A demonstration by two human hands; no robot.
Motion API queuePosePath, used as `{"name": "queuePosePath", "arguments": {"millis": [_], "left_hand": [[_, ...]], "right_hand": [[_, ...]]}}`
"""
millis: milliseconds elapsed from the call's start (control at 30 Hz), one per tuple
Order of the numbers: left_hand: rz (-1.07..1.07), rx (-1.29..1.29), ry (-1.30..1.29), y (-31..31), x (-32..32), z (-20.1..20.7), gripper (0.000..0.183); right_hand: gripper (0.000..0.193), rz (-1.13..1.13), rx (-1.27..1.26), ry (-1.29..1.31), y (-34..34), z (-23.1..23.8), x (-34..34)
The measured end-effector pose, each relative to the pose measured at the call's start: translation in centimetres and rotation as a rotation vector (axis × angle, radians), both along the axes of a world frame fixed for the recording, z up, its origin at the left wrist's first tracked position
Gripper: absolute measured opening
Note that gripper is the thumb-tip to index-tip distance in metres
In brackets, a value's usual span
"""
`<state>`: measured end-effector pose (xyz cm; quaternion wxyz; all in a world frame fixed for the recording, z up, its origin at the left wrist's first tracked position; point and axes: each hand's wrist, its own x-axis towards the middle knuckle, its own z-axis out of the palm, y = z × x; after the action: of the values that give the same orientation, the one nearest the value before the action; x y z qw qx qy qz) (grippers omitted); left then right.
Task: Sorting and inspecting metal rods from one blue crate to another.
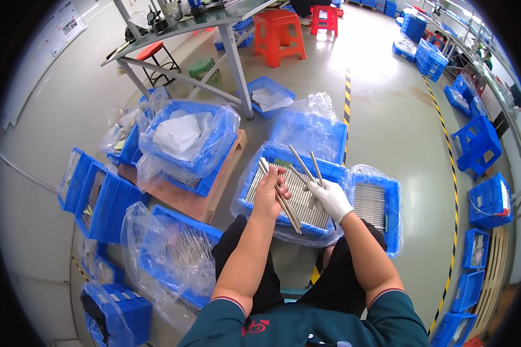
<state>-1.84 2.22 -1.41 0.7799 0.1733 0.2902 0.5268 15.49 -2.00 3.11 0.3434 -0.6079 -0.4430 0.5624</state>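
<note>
rods (281,199) bunched loose in bare left hand (270,191), fingers clenched round them over the blue bin (330,169) w/ more rods, gloved right hand (330,198) pinching two others — slack grip could let some slide & drop to the floor.
</note>
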Motion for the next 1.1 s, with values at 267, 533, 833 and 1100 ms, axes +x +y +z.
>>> {"name": "queuePosePath", "arguments": {"millis": [267,533,833,1100], "left_hand": [[-0.034,-0.014,-0.064,-0.4,1.1,0.1,0.037],[-0.013,0.004,-0.038,-0.5,1.6,-0.4,0.034],[-0.02,0.122,0.392,-1.3,3.6,-1.7,0.029],[-0.009,0.011,0.281,-0.5,2.3,-1.0,0.026]], "right_hand": [[0.023,0.011,0.001,0.115,-0.6,-0.2,0.0],[0.032,-0.01,0.058,0.016,-0.9,-0.2,-0.8],[0.02,-0.02,-0.128,0.334,0.5,-0.5,-1.1],[0.013,-0.021,-0.261,0.4,-0.4,-2.0,-0.2]]}}
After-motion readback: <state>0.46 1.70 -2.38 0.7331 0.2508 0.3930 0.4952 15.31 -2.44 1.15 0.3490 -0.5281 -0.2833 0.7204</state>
